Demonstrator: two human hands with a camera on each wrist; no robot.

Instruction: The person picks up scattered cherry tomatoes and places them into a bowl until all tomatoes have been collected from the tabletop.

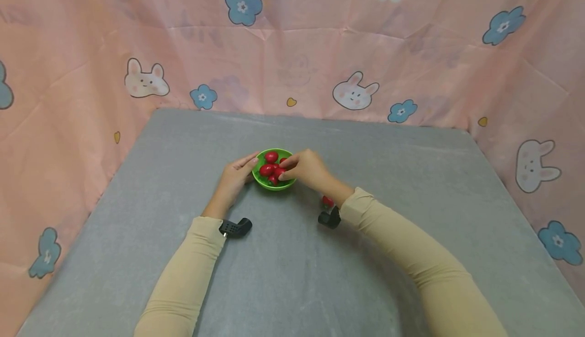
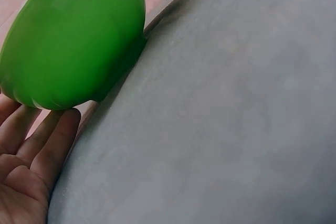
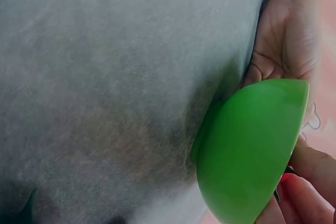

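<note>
A small green bowl (image 1: 275, 188) on the table holds several glossy red cherry tomatoes (image 1: 266, 170) with green tops. My left hand (image 1: 233, 178) rests against the bowl's left side, its thumb near the rim. The left wrist view has those fingers (image 2: 55, 142) fairly straight, tips on the outer wall. Reaching over the right rim, my right hand (image 1: 312, 168) pinches one cherry tomato (image 1: 280, 173) between thumb and fingers, inside the bowl's opening. In the right wrist view the bowl (image 3: 247, 150) hides most of that tomato.
One more cherry tomato (image 1: 327, 201) lies on the grey table (image 1: 283, 276), beside my right wrist and its black wrist camera (image 1: 330, 218). A pink printed curtain (image 1: 274, 58) hangs behind the table and along both sides.
</note>
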